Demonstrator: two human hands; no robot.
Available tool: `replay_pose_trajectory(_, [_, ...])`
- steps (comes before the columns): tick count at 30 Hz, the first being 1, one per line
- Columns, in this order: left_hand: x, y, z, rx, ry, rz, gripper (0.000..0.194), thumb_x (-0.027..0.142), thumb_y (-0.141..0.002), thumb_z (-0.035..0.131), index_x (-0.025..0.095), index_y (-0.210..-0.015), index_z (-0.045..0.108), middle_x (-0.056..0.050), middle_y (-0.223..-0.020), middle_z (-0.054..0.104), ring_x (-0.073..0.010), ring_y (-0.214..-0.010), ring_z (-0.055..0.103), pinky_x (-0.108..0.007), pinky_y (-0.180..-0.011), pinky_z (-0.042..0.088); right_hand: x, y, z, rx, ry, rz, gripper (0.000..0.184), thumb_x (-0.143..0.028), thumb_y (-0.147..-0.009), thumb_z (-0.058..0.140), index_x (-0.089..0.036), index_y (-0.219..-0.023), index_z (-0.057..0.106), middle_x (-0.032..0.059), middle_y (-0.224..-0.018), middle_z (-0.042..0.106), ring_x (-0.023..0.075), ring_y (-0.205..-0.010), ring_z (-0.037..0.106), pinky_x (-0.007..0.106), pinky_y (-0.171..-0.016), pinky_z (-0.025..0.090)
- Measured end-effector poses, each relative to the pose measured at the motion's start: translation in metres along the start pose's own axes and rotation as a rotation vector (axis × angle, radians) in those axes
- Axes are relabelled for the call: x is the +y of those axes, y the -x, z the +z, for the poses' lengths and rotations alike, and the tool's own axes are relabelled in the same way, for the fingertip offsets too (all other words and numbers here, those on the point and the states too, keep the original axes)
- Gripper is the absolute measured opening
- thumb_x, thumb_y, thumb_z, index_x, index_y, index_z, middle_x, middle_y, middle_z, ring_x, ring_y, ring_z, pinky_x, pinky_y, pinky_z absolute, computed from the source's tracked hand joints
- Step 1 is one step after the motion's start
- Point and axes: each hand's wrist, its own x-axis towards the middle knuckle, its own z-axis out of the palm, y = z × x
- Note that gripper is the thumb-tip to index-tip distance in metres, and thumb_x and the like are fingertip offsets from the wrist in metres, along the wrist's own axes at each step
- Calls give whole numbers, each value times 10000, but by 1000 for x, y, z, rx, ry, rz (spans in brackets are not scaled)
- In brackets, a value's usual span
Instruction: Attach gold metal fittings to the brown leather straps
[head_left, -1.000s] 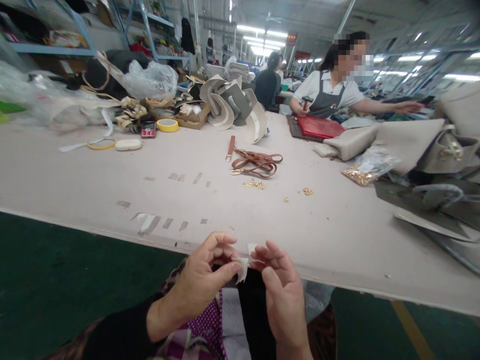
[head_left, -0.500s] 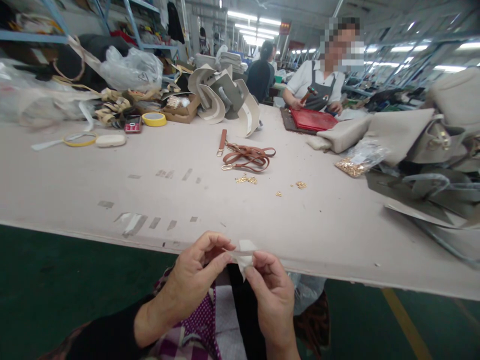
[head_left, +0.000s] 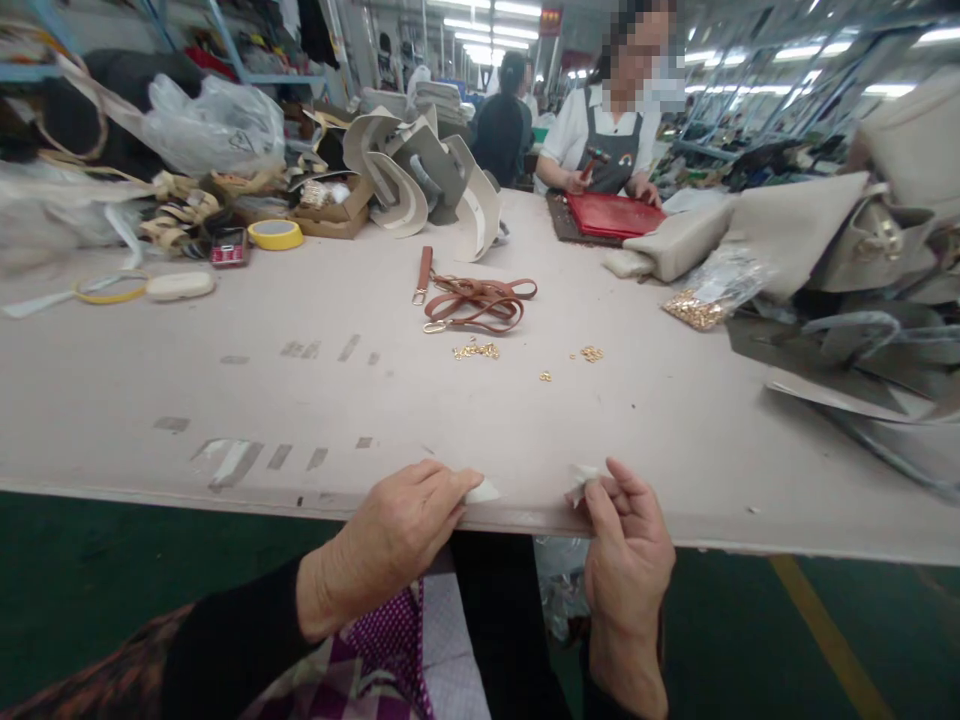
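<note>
At the table's near edge my left hand [head_left: 409, 515] pinches a small, thin white piece [head_left: 484, 491], paper or tape, with its tip over the tabletop. My right hand [head_left: 630, 535] is a little way off to the right, its thumb and fingertips closed on another crumpled white piece [head_left: 582, 483]. A gap of table lies between the two pieces. Beyond the hands are small piles of gold metal fittings [head_left: 477, 350], more gold bits [head_left: 591, 354], and a coiled brown leather strap [head_left: 480, 304] with metal clasps.
Tape strips [head_left: 238, 463] stick to the table at left. Yellow tape [head_left: 275, 235], a white oval case [head_left: 181, 287] and cut panels [head_left: 480, 215] lie farther back. Beige bags [head_left: 802, 235] and a bag of gold fittings [head_left: 701, 308] fill the right. A co-worker holds a hammer [head_left: 592, 163] by a red piece [head_left: 615, 214].
My hands have drawn apart, the right one moving right. The white material between them is now in two separate pieces, one in each hand. The view has shifted; the co-worker's arm came back in.
</note>
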Motion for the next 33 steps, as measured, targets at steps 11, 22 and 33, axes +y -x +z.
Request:
replay_pose_trajectory(11, [-6, -14, -15, -88, -130, 277, 240, 72, -981, 398, 44, -1174, 538, -87, -829, 671, -192, -771, 633, -321, -690, 562, -2, -5, 1, 6, -36, 3, 379, -346, -831, 775, -185, -1142, 631, 21, -902, 644, 169, -800, 655, 326, -780, 531])
replay_pose_trajectory(22, [-6, -31, -22, -269, -182, 392, 189, 47, -940, 397, 121, -908, 567, -28, -682, 564, -182, -617, 518, -299, -585, 481, -4, -17, 13, -14, 27, -61, 360, -335, -836, 753, -184, -1140, 630, 32, -911, 661, 157, -806, 651, 311, -792, 534])
replay_pose_trajectory(33, [-8, -34, -18, -320, -173, 422, 219, 36, -912, 418, 153, -762, 525, -49, -708, 527, -192, -643, 441, -308, -582, 417, -6, -15, 19, 21, 75, -73, 354, -327, -823, 752, -179, -1126, 645, 25, -900, 658, 135, -817, 635, 257, -778, 526])
